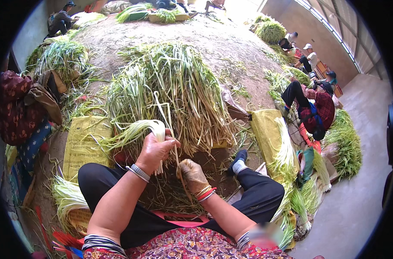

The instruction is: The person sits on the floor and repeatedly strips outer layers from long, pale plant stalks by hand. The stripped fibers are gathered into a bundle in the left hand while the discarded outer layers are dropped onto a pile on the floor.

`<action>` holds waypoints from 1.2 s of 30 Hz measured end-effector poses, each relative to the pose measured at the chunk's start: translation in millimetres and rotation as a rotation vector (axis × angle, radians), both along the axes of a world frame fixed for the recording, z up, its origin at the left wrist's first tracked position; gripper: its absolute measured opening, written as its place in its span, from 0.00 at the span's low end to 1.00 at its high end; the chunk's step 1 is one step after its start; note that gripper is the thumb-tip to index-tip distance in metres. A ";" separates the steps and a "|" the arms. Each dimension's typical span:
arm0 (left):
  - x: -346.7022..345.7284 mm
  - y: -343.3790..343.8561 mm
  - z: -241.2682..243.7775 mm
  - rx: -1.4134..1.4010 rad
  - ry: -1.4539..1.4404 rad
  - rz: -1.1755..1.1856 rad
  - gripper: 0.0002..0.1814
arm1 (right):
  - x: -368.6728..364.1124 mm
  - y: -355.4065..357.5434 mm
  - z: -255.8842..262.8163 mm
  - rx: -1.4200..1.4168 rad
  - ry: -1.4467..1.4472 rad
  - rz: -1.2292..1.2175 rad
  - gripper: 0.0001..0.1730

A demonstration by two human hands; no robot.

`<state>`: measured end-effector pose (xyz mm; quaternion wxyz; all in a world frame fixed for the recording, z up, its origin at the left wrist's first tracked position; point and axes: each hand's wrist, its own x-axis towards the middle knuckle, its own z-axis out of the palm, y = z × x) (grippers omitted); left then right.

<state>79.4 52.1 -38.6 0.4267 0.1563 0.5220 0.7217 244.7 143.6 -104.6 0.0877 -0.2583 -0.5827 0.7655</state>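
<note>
My left hand [156, 147] is closed around a bunch of pale, peeled leafy stalks [152, 126], bent over at the top with the leaves trailing left. A single long stalk [169, 119] passes by its thumb and rises above the hand. Lower down, this stalk turns brown and dry, and my right hand [193, 176], in a soiled glove, has its fingers closed on that part. Right in front of both hands stands a large heap of unpeeled green stalks [170, 90], with brownish lower ends toward me.
Yellow printed woven sacks [86, 142] lie left and right. Pale stalks [68, 197] rest by my left knee; more [285, 152] line the right sack. A person [316, 110] sits at right, another [18, 106] at left. Red ties [67, 241] lie lower left.
</note>
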 end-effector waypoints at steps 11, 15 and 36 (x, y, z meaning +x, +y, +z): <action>-11.5 4.6 12.3 0.000 0.156 0.125 0.17 | 99.2 48.1 -159.3 1.025 -0.903 0.779 0.21; -9.8 4.4 3.4 -0.006 0.154 0.113 0.17 | 46.9 54.0 -49.2 0.712 -0.567 0.137 0.27; 23.0 13.0 -20.4 -0.192 0.331 -0.040 0.20 | -57.7 47.9 41.9 0.034 0.075 -0.222 0.11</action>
